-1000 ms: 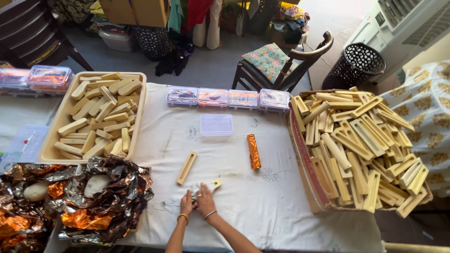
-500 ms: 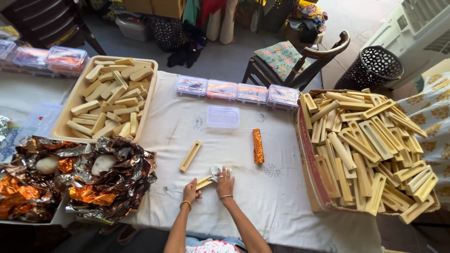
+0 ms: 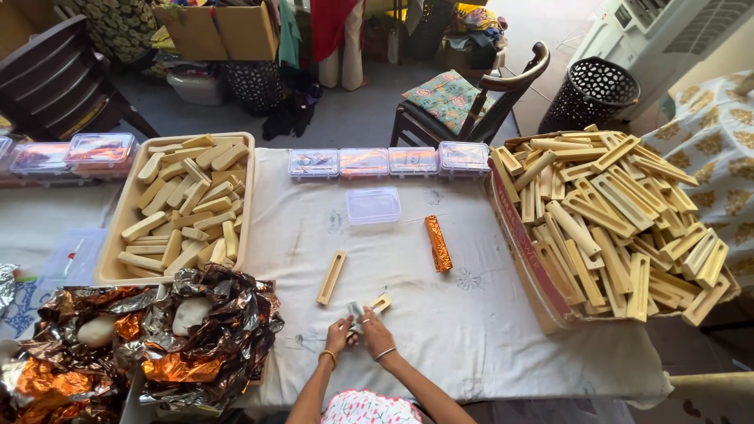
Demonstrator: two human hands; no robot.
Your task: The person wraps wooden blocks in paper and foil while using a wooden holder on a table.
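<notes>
Both hands meet low on the white worktop (image 3: 471,330). The left hand (image 3: 339,334) and right hand (image 3: 375,330) pinch a small wooden piece (image 3: 380,303) between them. It is best to grip it firmly and keep it flat.

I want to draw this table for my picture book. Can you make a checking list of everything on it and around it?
Surface: table under a white cloth with faint marks.
Job's things: small wooden frame piece with a bit of silver wrap, at the fingertips.
Clutter: long wooden frame; orange foil-wrapped stick; tray of pale bars; cardboard box of wooden frames; clear lidded boxes; crumpled foil heap.
Hands: left hand and right hand, both gripping the small piece.
Cables: nothing seen.
Surroundings: wooden chair with patterned cushion, black mesh bin.
</notes>
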